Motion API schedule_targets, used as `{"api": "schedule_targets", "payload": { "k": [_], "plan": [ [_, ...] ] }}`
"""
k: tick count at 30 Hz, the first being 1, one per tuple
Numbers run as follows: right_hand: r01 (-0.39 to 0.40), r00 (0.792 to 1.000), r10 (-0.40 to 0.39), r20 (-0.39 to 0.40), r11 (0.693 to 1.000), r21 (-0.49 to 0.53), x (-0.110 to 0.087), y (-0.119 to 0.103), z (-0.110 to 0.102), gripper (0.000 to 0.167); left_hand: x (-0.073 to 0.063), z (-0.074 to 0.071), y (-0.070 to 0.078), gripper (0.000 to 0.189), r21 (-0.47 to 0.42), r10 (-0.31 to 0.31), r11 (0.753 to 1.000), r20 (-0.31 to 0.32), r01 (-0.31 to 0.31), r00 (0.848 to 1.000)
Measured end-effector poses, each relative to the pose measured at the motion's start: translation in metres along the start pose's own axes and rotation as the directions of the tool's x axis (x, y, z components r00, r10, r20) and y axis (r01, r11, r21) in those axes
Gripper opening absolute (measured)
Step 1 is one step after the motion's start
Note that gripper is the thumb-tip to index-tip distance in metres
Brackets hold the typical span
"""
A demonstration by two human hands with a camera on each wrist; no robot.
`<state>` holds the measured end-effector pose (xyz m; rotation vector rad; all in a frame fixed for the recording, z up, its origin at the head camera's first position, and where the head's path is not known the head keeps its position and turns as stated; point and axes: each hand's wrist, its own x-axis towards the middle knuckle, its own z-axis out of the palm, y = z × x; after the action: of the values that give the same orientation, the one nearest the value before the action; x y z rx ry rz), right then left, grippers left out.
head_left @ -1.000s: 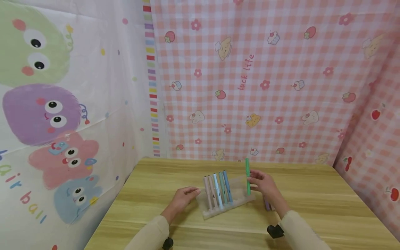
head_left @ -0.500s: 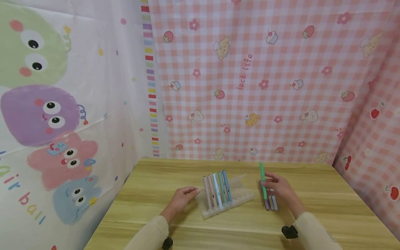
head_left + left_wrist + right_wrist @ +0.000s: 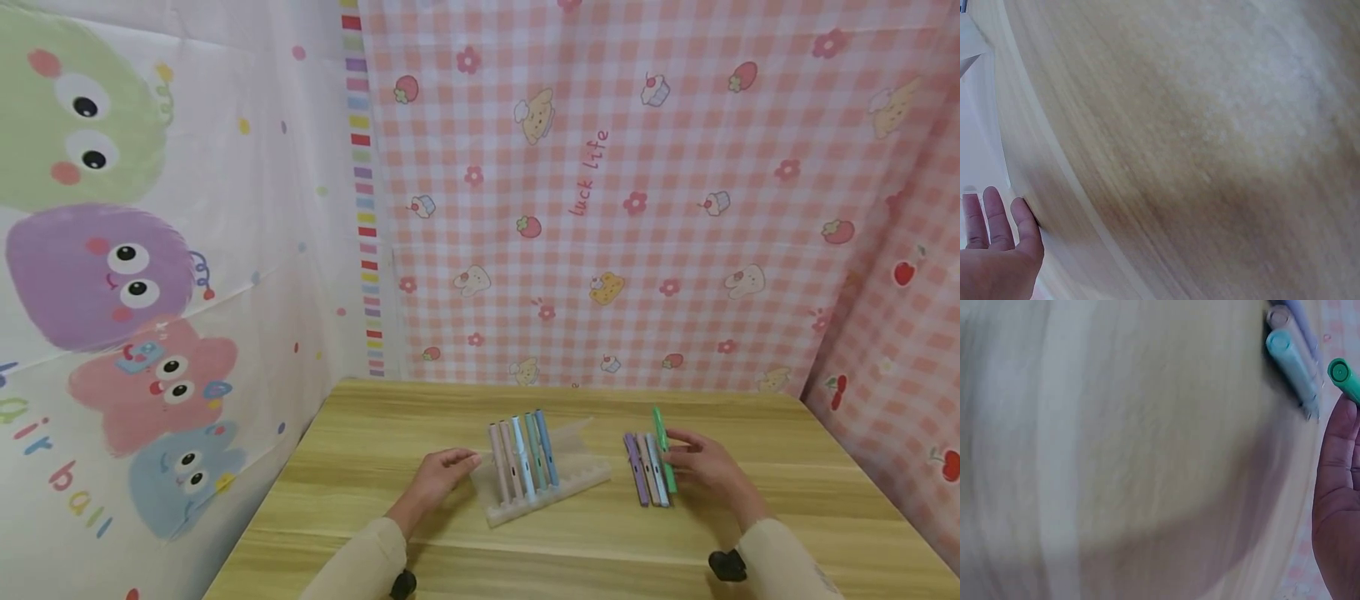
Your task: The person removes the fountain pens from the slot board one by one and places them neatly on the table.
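Note:
My right hand (image 3: 708,465) pinches a green pen (image 3: 664,450), tilted just above the table and beside three pens lying side by side: a purple pen (image 3: 637,468), a pinkish-brown one and a light blue pen (image 3: 657,473). In the right wrist view, the green pen's round end (image 3: 1339,370) sticks out past the fingertips, apart from the others. At the left edge of a translucent pen rack (image 3: 581,482), my left hand (image 3: 442,473) rests with fingers extended. Several pens lean in the rack's left part: pinkish-brown, light blue (image 3: 522,458), teal and blue (image 3: 546,447). The left thumb is hidden in the left wrist view.
The wood-grain table (image 3: 420,550) carries the rack and the pens. Behind it hangs a pink checked cloth (image 3: 637,250), and a white cloth with cartoon figures (image 3: 270,333) hangs on the left. Black wrist devices (image 3: 727,566) sit under both sleeves.
From over the rack's right end, my right hand has carried the green pen rightward and down, past the lying pens to their right side. My left hand and the rack stay put.

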<state>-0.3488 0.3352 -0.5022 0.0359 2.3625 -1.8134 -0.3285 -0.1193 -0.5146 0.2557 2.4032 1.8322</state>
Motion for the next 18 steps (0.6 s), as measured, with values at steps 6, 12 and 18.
{"api": "schedule_targets", "payload": {
  "k": [6,12,18],
  "plan": [
    [-0.041,0.999,0.041,-0.017,0.999,-0.024,-0.002,0.01,-0.012,0.067,-0.001,0.0,0.001,0.045,0.003,-0.002,1.0,0.002,0.002,1.0],
    [-0.113,0.993,0.113,-0.041,0.994,-0.002,-0.005,0.016,-0.015,0.068,-0.001,0.0,0.002,0.045,0.004,-0.003,1.0,0.001,0.003,1.0],
    [-0.173,0.984,0.173,-0.05,0.985,0.01,-0.003,0.018,-0.014,0.069,0.0,0.0,0.001,0.044,-0.003,-0.004,1.0,-0.004,0.004,1.0]
  ]
}}
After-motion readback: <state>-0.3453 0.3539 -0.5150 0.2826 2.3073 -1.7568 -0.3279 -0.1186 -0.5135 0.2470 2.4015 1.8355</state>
